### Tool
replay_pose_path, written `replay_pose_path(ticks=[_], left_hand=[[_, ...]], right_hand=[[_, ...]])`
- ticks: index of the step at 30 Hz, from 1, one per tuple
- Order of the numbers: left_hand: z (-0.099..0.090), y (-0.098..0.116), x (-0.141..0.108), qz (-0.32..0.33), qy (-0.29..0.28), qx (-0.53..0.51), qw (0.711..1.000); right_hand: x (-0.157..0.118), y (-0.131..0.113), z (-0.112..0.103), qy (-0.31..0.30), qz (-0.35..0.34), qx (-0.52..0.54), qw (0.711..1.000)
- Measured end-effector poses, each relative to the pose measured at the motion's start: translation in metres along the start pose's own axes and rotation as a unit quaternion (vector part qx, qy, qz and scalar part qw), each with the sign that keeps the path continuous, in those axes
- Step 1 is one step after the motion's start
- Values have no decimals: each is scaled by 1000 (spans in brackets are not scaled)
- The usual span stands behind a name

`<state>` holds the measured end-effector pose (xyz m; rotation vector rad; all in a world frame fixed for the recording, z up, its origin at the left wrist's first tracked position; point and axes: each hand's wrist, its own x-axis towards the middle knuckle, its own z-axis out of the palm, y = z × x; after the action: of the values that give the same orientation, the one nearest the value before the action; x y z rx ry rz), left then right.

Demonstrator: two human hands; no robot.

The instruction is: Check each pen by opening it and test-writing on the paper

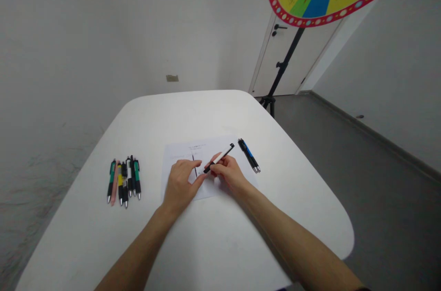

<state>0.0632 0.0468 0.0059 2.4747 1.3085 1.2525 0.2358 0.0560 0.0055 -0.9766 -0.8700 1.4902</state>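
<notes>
A white pen (223,154) with black ends is gripped between the thumb and fingers of my right hand (230,172), its lower end pointing toward my left hand. My left hand (179,181) rests on a printed sheet of paper (172,149), thumb and fingers spread apart with nothing seen between them. A thin dark stick or line (193,158) shows on the paper beside the left fingers; I cannot tell which it is. Two pens, one with blue on it (248,154), lie side by side at the sheet's right edge.
Several pens with green, yellow, white and pink barrels (124,181) lie grouped on the left of the white table (193,112). Beyond the table's far right corner stands a colourful prize wheel (310,2) on a black tripod (284,68), in front of a white door (292,61).
</notes>
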Motion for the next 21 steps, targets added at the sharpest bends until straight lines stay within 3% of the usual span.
replay_pose_path(ticks=[5, 10, 16, 21], left_hand=[[-2, 11, 5, 5, 1, -64, 998], [-5, 15, 6, 6, 40, -59, 997], [-10, 9, 4, 11, 68, -12, 998], [1, 6, 3, 23, 21, 79, 996]], right_hand=[[-6, -3, 1, -14, 1, 18, 1000], [-4, -4, -2, -20, 3, 50, 999], [7, -9, -21, 65, -24, 100, 993], [12, -12, -32, 106, -50, 101, 988]])
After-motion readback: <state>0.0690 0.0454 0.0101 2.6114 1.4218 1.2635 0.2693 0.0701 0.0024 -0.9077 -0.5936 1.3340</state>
